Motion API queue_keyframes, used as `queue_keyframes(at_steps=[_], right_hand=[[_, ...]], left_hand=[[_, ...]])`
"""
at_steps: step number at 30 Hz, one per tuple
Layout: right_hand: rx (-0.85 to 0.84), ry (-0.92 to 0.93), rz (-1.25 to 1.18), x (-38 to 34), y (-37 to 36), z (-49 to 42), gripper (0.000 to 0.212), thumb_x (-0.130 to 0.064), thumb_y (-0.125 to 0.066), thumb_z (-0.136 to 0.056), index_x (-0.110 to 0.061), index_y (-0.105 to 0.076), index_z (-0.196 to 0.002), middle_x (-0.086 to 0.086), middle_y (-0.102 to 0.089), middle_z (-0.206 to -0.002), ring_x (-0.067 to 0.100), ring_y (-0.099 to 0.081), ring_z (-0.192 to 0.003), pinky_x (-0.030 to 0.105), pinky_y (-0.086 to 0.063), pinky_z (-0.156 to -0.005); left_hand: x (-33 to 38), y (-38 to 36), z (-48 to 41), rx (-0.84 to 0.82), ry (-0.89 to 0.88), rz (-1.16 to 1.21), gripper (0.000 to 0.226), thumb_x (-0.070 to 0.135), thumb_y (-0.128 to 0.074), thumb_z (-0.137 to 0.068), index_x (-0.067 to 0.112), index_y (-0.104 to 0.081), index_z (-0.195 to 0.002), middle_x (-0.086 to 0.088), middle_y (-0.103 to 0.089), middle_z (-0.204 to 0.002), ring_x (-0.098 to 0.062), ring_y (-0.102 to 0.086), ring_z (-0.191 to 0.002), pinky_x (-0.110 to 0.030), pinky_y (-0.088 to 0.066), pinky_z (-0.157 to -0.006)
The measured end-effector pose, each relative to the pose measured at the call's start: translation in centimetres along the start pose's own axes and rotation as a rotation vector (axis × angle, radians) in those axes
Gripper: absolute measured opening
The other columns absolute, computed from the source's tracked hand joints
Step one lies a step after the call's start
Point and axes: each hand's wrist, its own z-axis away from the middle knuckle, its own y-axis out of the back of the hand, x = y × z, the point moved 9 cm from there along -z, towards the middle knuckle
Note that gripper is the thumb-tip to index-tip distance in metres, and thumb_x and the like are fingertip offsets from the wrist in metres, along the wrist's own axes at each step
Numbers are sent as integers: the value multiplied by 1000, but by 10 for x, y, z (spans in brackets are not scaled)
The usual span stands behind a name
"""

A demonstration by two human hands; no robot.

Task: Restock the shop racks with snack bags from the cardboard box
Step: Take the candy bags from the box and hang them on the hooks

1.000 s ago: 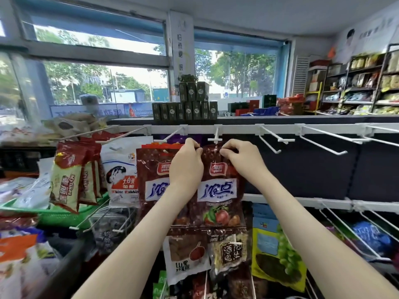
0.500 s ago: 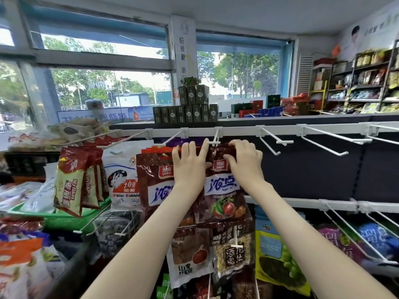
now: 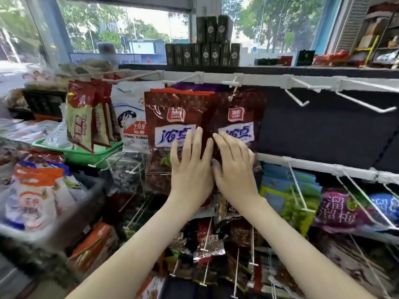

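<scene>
Both hands have dropped from the top edge of the bags, by the peg, to their lower halves. At far left a green basket (image 3: 86,155) holds packets. A White Rabbit bag (image 3: 131,121) hangs just beside the left bag (image 3: 170,108), a dark red snack bag hung under the top rail (image 3: 269,78). The left hand (image 3: 190,169) lies flat on that bag's lower half, fingers straight and slightly spread, tips reaching the blue-and-white label; it grips nothing. The right hand (image 3: 236,169) sits just beside it, likewise flat with straight fingers. It is pressed on the lower half of the right bag (image 3: 237,104), which hangs from the white peg (image 3: 232,83), side by side with the left bag. Both forearms rise from the bottom of the view, converging toward the wrists. Further right, white hooks (image 3: 299,98) jut from the rail, and a purple plum bag (image 3: 339,210) hangs on the row below.
</scene>
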Motion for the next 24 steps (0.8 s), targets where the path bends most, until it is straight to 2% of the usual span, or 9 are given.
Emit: queue_keyframes(at_steps=[3, 6, 9, 11, 16, 19, 21, 24], right_hand=[[-58, 19, -149, -32, -16, 33, 45, -13, -48, -85, -7, -53, -130, 8, -56, -128, 19, -42, -120, 31, -29, -101], [-189, 45, -306, -66, -46, 75, 43, -13, -47, -86, -6, -53, -128, 7, -57, -124, 17, -44, -116, 30, -31, -98], [-421, 54, -448, -105, -94, 129, 44, -13, -44, -84, -6, -54, -127, 7, -58, -122, 17, -44, -113, 28, -30, -98], [-604, 80, -510, -137, -130, 174, 45, -15, -42, -84, -7, -54, -126, 6, -58, -122, 19, -47, -113, 32, -33, -99], [-986, 177, -561, -214, -205, 312, 40, -20, -43, -84, -8, -60, -118, 6, -63, -114, 26, -55, -103, 39, -43, -87], [-1198, 195, -566, -241, -243, 404, 36, -12, -55, -84, -10, -58, -120, 6, -61, -114, 30, -55, -103, 39, -40, -86], [-1318, 185, -566, -252, -271, 460, 38, -10, -56, -86, -10, -56, -124, 6, -60, -117, 29, -53, -106, 39, -40, -88], [-1427, 225, -532, -269, -314, 540, 38, -14, -52, -81, -7, -60, -118, 8, -63, -110, 32, -59, -98, 40, -47, -82]], left_hand=[[-12, 2, 50, -15, 31, 82, 51, 32, -41, -88, 10, -49, -133, -14, -46, -141, -27, -36, -132, -46, -26, -109], [-31, -4, 108, -97, 94, 156, 50, 26, -45, -86, 3, -50, -130, -17, -54, -131, -28, -42, -124, -41, -32, -105], [-58, -28, 183, -322, 204, 183, 48, 22, -43, -88, 1, -54, -129, -16, -57, -127, -29, -51, -118, -38, -39, -102], [-80, -45, 243, -479, 301, 192, 48, 20, -41, -88, 0, -54, -129, -16, -58, -126, -30, -55, -116, -38, -43, -99], [-137, -71, 412, -733, 687, 242, 48, 20, -40, -80, -1, -59, -119, -15, -65, -110, -30, -64, -93, -35, -54, -75], [-151, -93, 542, -934, 955, 240, 45, 17, -48, -85, 2, -54, -127, -15, -61, -120, -33, -60, -103, -39, -50, -83], [-155, -108, 624, -1046, 1112, 249, 46, 15, -52, -88, 4, -48, -133, -14, -56, -125, -33, -55, -111, -40, -46, -88], [-162, -133, 727, -1206, 1310, 224, 47, 20, -49, -91, 9, -40, -136, -12, -50, -128, -33, -52, -111, -40, -46, -86]])
